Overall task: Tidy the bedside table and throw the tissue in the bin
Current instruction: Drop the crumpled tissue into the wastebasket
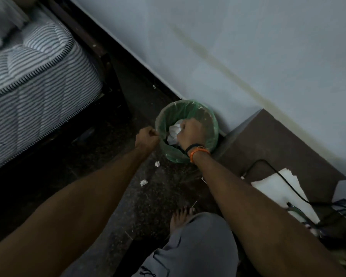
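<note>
This looks like the last part of the job, getting the tissue into the bin, and it is nearly done. The right hand (190, 132) reaches down over the mouth of the bin (212, 124), which stands on the dark floor (148, 206) against the pale wall (228, 47), just beside a brown bedside table (278, 140). The fingers of that hand are curled round a crumpled white tissue (174, 131) — a closed grip, not a loose one — and the wad sits inside the rim, low in the green liner. The left hand (148, 137) is at the near-left edge of the bin with its fingers bunched tight; it seems to pinch the thin edge of the liner there, holding it open or steady, though the dim light makes the exact contact hard to read. The next move, as I judge it, calls only for the right fingers to let go so the tissue drops or stays pressed down, and then for the arm to lift straight out without dragging the liner up with it. Two small white scraps (143, 182) lie on the floor near the bin — they would probably need picking up too. On the bedside table, a sheet of white paper (276, 186) lies under a black cable (284, 180), so the tidying there appears not yet finished. A striped mattress (38, 76) fills the upper left.
</note>
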The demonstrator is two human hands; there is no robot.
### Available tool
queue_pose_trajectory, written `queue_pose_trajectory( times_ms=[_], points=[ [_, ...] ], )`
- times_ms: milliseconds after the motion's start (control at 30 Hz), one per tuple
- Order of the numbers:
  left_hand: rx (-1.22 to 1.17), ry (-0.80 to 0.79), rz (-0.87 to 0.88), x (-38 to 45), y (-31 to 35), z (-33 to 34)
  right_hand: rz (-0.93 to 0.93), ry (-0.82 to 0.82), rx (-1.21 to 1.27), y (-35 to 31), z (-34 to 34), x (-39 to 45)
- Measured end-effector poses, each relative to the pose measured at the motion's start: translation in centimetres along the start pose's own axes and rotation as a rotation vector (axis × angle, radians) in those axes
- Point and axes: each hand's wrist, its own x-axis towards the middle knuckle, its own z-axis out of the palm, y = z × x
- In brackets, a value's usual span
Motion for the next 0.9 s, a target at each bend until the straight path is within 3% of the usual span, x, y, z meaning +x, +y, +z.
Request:
queue_pose_trajectory(
  times_ms=[100, 300, 500, 633, 733, 900],
  points=[
    [0.121, -0.056, -0.017, 0.0, -3.8, -0.2, -0.063, -0.061, 0.006, -1.0, 3.6, -0.8],
    [0.52, -0.401, 0.057, 0.0, -10.1, 1.3, -0.169, -0.344, -0.015, -1.3, 9.6, -0.9],
    [0.626, -0.624, 0.016, 0.5, -16.6, 4.0, -0.159, -0.625, -0.212, -0.2, 15.5, 0.3],
    [0.692, -0.692, -0.015, 1.1, -19.5, 5.3, -0.092, -0.752, -0.249, 0.9, 19.7, 0.7],
    [0.612, -0.698, -0.075, 1.5, -20.9, 6.5, -0.072, -0.846, -0.313, 2.4, 23.4, 0.4],
    [0.642, -0.568, -0.027, 2.9, -24.3, 8.1, -0.067, -0.87, -0.361, 5.0, 28.1, -0.2]
  ],
)
